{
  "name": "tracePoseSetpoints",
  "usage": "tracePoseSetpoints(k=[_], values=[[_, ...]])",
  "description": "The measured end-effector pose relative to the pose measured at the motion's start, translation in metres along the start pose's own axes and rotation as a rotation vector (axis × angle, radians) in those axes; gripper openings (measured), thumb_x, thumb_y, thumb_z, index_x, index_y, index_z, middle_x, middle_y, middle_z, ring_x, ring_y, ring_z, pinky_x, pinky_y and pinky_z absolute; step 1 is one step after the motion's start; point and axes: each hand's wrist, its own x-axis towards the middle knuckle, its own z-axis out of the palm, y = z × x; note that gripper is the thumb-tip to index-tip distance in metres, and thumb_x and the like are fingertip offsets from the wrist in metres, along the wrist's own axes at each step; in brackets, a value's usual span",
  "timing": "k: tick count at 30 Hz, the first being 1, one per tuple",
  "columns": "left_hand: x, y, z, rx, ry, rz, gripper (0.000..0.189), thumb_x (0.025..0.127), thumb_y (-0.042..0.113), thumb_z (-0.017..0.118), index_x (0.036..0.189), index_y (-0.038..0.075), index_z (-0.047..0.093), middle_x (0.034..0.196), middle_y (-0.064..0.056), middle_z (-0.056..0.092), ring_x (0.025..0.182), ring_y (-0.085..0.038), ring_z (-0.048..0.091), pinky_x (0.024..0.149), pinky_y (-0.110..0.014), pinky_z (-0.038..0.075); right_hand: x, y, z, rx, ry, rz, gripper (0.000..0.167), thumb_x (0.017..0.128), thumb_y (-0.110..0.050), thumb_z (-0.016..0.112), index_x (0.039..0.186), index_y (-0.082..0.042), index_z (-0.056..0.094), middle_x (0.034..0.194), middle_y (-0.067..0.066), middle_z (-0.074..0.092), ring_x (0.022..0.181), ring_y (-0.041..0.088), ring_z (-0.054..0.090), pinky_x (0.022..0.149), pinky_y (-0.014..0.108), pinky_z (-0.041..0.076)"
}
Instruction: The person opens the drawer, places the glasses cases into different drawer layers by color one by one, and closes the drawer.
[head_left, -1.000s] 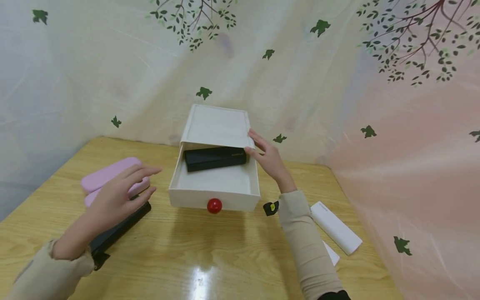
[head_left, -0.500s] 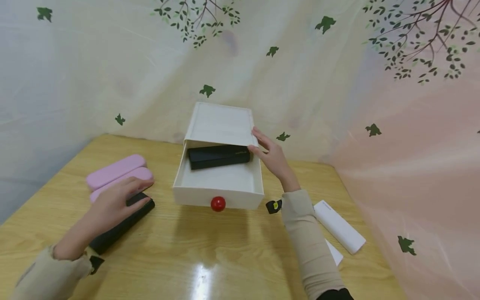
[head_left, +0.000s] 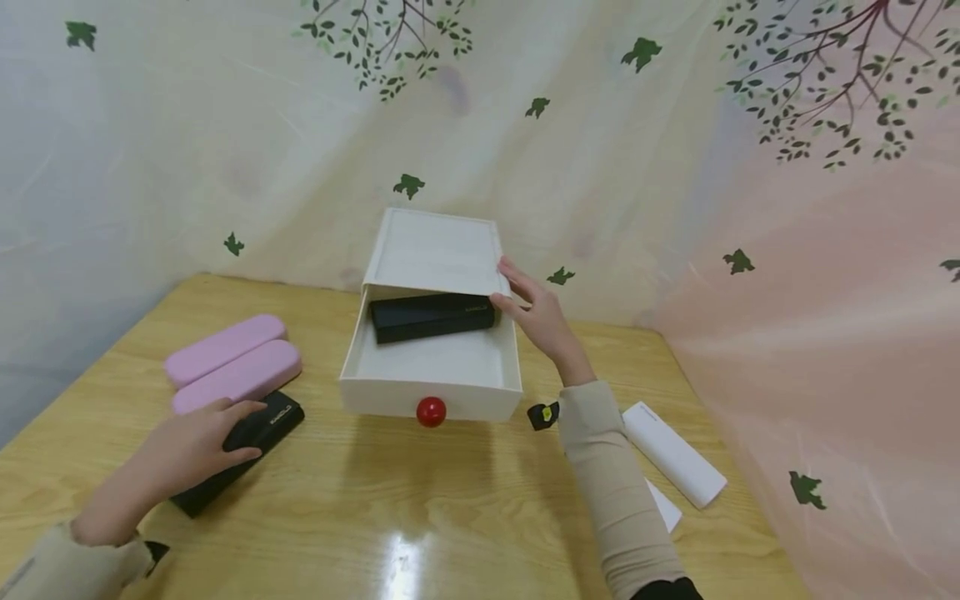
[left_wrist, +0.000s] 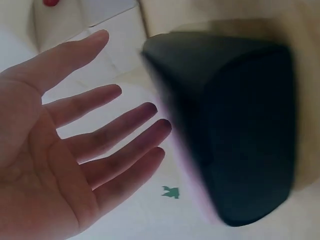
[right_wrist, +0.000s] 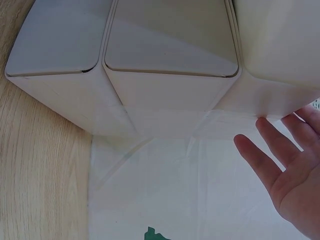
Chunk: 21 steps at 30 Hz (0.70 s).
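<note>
My left hand reaches over a black glasses case on the table at the left, thumb near its side. In the left wrist view, the fingers are spread beside the dark end of that case. At the centre stands a white box whose drawer, with a red knob, is pulled out. Another black glasses case lies inside the drawer. My right hand has its fingertips at the box's right side; they also appear by the white box in the right wrist view.
Two pink glasses cases lie side by side behind the left black case. On the right, a white case lies by another white piece, partly behind the sleeve. A printed curtain hangs behind the table.
My left hand has come down and back toward me onto the left black case, uncovering the pink cases and the case's lettering. My right hand stays at the box.
</note>
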Motion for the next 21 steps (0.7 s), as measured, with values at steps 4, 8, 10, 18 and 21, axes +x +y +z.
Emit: tracePoseSetpoints(k=[4, 8, 10, 18, 21], values=[[-0.001, -0.002, 0.008, 0.014, -0.020, -0.024, 0.062, 0.072, 0.033, 0.083, 0.120, -0.001, 0.062, 0.098, -0.021, 0.065, 0.073, -0.025, 0.065, 0.056, -0.042, 0.052, -0.001, 0.002, -0.002, -0.005, -0.003, 0.000, 0.057, 0.099, -0.018, 0.056, 0.149, -0.003, 0.034, 0.161, 0.008, 0.024, 0.144, 0.032, 0.033, 0.115, 0.044, 0.035], [-0.001, -0.005, 0.013, 0.020, -0.027, -0.048, 0.065, 0.069, 0.032, 0.085, 0.121, 0.001, 0.062, 0.092, -0.019, 0.063, 0.067, -0.022, 0.061, 0.050, -0.039, 0.048, 0.004, 0.015, -0.002, -0.001, -0.001, 0.002, 0.058, 0.099, -0.018, 0.056, 0.150, -0.004, 0.033, 0.161, 0.007, 0.022, 0.145, 0.031, 0.032, 0.115, 0.044, 0.035], [-0.002, -0.008, 0.015, 0.014, -0.035, -0.058, 0.066, 0.069, 0.033, 0.085, 0.122, 0.001, 0.061, 0.092, -0.018, 0.062, 0.067, -0.020, 0.059, 0.049, -0.038, 0.047, 0.007, 0.024, -0.001, -0.001, 0.003, 0.001, 0.058, 0.099, -0.018, 0.057, 0.150, -0.007, 0.033, 0.161, 0.003, 0.022, 0.145, 0.029, 0.032, 0.115, 0.043, 0.035], [-0.006, -0.020, 0.020, -0.019, -0.098, -0.095, 0.075, 0.070, 0.035, 0.084, 0.130, 0.002, 0.055, 0.097, -0.023, 0.060, 0.070, -0.023, 0.061, 0.049, -0.043, 0.048, 0.013, 0.038, 0.004, -0.005, 0.018, -0.029, 0.058, 0.098, -0.027, 0.058, 0.150, -0.018, 0.036, 0.160, -0.007, 0.026, 0.144, 0.024, 0.035, 0.114, 0.042, 0.037], [-0.003, -0.023, 0.022, -0.019, -0.121, -0.091, 0.079, 0.070, 0.036, 0.084, 0.133, 0.002, 0.051, 0.100, -0.025, 0.060, 0.074, -0.025, 0.063, 0.050, -0.045, 0.049, 0.013, 0.038, 0.003, -0.006, 0.030, -0.030, 0.058, 0.098, -0.028, 0.059, 0.150, -0.018, 0.037, 0.159, -0.008, 0.027, 0.143, 0.023, 0.036, 0.114, 0.041, 0.038]])
